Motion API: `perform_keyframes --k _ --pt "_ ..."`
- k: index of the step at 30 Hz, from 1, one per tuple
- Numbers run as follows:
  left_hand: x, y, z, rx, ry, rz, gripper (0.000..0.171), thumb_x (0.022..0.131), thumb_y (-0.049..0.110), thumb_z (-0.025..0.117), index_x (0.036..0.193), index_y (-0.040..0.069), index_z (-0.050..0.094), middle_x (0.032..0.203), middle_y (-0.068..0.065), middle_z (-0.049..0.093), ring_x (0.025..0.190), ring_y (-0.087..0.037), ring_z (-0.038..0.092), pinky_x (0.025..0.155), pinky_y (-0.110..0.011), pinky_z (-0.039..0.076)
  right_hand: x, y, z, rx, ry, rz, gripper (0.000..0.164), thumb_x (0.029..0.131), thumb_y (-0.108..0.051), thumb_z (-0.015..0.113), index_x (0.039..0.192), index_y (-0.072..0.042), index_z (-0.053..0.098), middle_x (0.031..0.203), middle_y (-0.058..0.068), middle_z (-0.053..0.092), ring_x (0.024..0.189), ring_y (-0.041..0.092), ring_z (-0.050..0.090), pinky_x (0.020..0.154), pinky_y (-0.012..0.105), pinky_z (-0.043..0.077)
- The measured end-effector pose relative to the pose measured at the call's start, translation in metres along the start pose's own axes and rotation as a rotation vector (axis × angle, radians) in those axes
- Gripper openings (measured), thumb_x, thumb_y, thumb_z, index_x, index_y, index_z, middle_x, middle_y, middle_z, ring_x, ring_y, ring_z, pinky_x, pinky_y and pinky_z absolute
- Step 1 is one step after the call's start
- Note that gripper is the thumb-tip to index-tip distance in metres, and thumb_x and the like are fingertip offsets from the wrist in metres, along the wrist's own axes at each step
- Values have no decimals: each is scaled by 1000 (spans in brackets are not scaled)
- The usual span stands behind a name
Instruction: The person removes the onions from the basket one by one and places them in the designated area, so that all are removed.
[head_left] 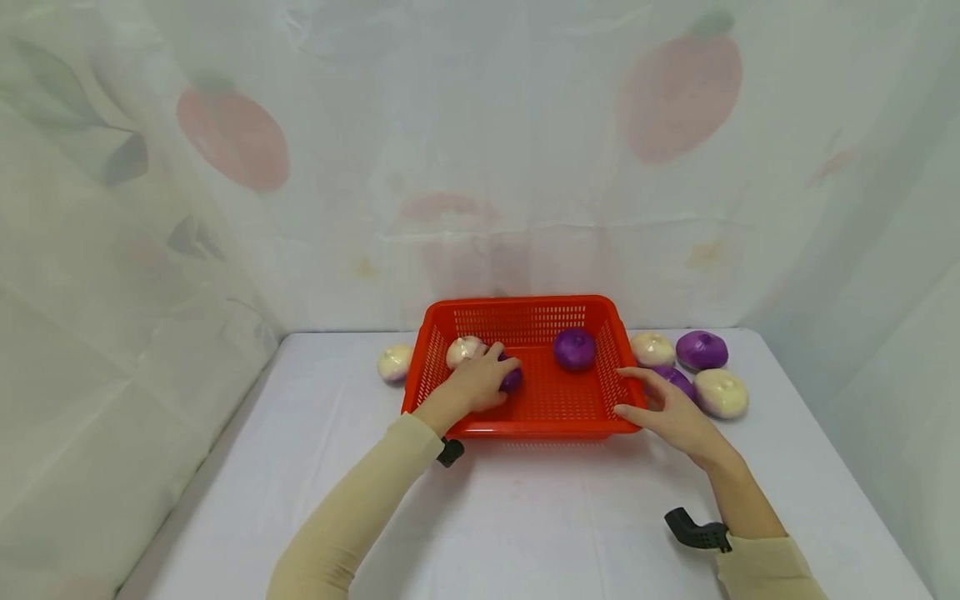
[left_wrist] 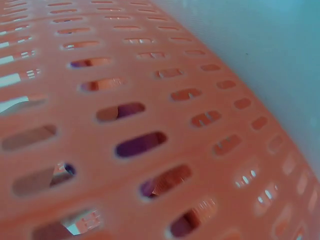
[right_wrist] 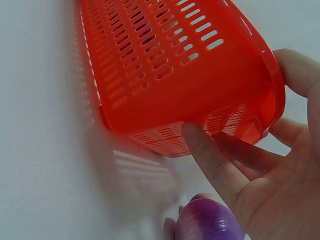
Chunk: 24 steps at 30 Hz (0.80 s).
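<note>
My left hand [head_left: 482, 381] reaches over the near left rim into a red plastic basket [head_left: 525, 428]. Its fingers curl round a purple turnip [head_left: 512, 380] on the basket floor, partly hidden by the hand. Just behind that hand lies a cream turnip [head_left: 463, 351], and a second purple turnip [head_left: 575, 349] sits on the basket's right side. At the right end, my right hand [head_left: 678, 417] grips the basket wall: the right wrist view shows its thumb at the rim and fingers [right_wrist: 210, 157] against the outside. In the left wrist view the slotted basket wall [left_wrist: 165, 105] covers most of the hand.
Right of the basket, cream turnips [head_left: 722, 394] and purple turnips [head_left: 702, 350] lie together on the white table [head_left: 525, 533]. One cream turnip with a purple underside [head_left: 394, 364] lies left of the basket. A printed white curtain [head_left: 480, 150] hangs behind and along both sides.
</note>
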<state>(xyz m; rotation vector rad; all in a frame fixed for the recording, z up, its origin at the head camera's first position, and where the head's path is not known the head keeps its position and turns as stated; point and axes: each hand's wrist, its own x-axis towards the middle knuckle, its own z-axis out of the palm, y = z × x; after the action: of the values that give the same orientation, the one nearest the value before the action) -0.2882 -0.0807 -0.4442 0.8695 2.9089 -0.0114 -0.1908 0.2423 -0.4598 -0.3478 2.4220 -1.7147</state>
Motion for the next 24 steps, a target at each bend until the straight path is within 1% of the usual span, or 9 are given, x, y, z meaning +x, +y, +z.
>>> perform_keyframes --k 8,13,17,20,24 --pt "-2 1 -4 -13 -20 18 57 91 30 77 144 25 56 139 -13 46 126 -35 44 92 -52 54 1 1 0 -13 6 -4 67 96 -30 72 152 -9 41 158 23 34 137 46 44 96 40 54" --pt "0 2 -4 -21 -30 12 60 90 32 78 144 24 55 139 -13 46 126 -35 44 93 -52 53 1 1 -1 -15 7 -2 67 96 -30 72 152 -9 41 157 23 34 137 46 44 97 40 54" --pt "1 3 -2 14 -33 17 62 88 35 80 144 25 54 139 -13 46 125 -35 46 92 -50 54 0 1 -1 -6 5 10 68 96 -31 72 152 -10 41 158 22 34 138 45 43 97 42 53" --pt "2 3 -1 28 -29 24 63 88 34 81 144 25 54 139 -13 46 125 -35 46 92 -50 55 -1 1 -1 -10 7 12 67 96 -32 72 152 -11 41 159 22 33 139 45 42 98 45 53" --pt "0 3 -2 11 -42 24 65 88 34 81 145 24 53 141 -13 46 126 -34 44 94 -52 53 -1 1 -1 -22 11 8 67 96 -32 72 152 -12 41 159 22 33 139 46 41 99 47 52"
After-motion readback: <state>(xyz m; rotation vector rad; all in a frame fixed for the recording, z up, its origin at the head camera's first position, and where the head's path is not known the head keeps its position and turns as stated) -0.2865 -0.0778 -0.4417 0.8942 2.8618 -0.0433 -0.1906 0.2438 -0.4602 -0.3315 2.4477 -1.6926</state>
